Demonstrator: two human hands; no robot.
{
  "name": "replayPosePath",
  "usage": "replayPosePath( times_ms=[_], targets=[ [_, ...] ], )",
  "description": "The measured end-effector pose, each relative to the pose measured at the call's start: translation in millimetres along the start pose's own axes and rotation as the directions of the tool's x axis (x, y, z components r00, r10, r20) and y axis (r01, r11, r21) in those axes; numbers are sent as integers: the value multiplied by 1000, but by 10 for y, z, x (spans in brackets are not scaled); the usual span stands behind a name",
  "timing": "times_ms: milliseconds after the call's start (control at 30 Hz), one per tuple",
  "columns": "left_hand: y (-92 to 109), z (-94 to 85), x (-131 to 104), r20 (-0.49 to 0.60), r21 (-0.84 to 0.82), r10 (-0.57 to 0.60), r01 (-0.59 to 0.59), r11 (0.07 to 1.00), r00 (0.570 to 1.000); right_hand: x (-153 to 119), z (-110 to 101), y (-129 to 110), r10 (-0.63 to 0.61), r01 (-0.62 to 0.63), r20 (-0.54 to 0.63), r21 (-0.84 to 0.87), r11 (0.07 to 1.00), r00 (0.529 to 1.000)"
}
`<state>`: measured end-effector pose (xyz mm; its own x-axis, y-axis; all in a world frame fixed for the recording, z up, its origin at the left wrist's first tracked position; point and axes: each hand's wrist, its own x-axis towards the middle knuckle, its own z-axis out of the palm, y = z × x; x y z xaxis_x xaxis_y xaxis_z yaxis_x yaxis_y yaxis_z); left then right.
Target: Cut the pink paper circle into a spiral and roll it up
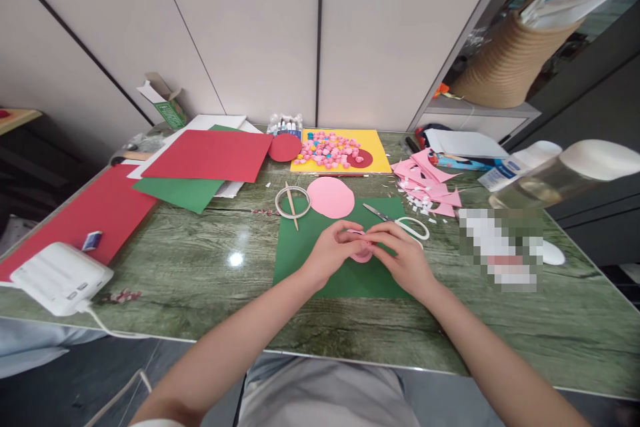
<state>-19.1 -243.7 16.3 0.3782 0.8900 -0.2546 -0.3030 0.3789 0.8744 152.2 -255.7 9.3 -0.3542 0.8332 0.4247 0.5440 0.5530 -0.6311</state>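
Above a green paper sheet (300,267), my left hand (331,252) and my right hand (404,257) meet with their fingertips together. Both are closed on a small pink paper piece (361,255), partly hidden by the fingers. Scissors with white handles (413,225) lie just beyond my right hand, blades pointing to the far left. A larger pink paper circle (330,197) rests at the far edge of the green sheet. Left of it, a wooden stick (292,208) lies across a pale ring (278,203).
Many crumpled pink bits (327,150) sit on yellow paper (377,147) at the back. Pink scraps (430,180) are piled to the right, near a clear bottle (530,190). Red sheets (210,153) and a white charger (57,277) occupy the left.
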Motion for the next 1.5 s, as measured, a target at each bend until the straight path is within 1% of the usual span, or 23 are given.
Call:
replayPosePath(
  times_ms=[133, 300, 433, 533, 667, 767, 900, 1033, 1200, 1367, 1500],
  targets=[
    [14, 32, -18, -3, -18, -15, 15, 1000, 1000, 6, 2, -12, 16, -17, -37, -26, 1000, 999],
    [-4, 67, -19, 31, -15, -9, 9, 1000, 999, 13, -1, -35, 65, -65, -30, -13, 998, 997],
    [-17, 71, -13, 24, 20, -17, 17, 1000, 1000, 21, -5, -64, 89, -90, -19, -21, 996, 996],
    [-5, 61, -15, 26, 5, -22, 22, 1000, 999, 23, -13, -72, 98, -98, -16, -27, 995, 995],
    [25, 35, -8, 10, -18, -24, 24, 1000, 1000, 29, -42, -47, 46, -47, -27, -49, 998, 999],
    [48, 25, -2, -25, 20, -23, 23, 1000, 999, 31, -64, -21, 2, -1, 10, -50, 999, 1000],
    [51, 22, 0, -27, 50, -17, 18, 999, 999, 25, -62, -17, -20, 21, 63, -26, 999, 998],
    [17, 15, 5, -8, 23, -11, 11, 1000, 1000, 20, -35, -30, -7, 8, 20, -23, 1000, 1000],
    [-9, 29, -1, 17, -13, -1, 1, 1000, 1000, 22, -19, -41, 38, -40, -44, -53, 998, 998],
    [-25, 52, -13, 29, 16, 22, -22, 1000, 999, 26, -17, -59, 75, -77, -44, -42, 996, 996],
    [-42, 45, 0, 26, -1, 16, -16, 1000, 1000, 25, -15, -55, 84, -85, -28, -32, 996, 996]
  ],
)
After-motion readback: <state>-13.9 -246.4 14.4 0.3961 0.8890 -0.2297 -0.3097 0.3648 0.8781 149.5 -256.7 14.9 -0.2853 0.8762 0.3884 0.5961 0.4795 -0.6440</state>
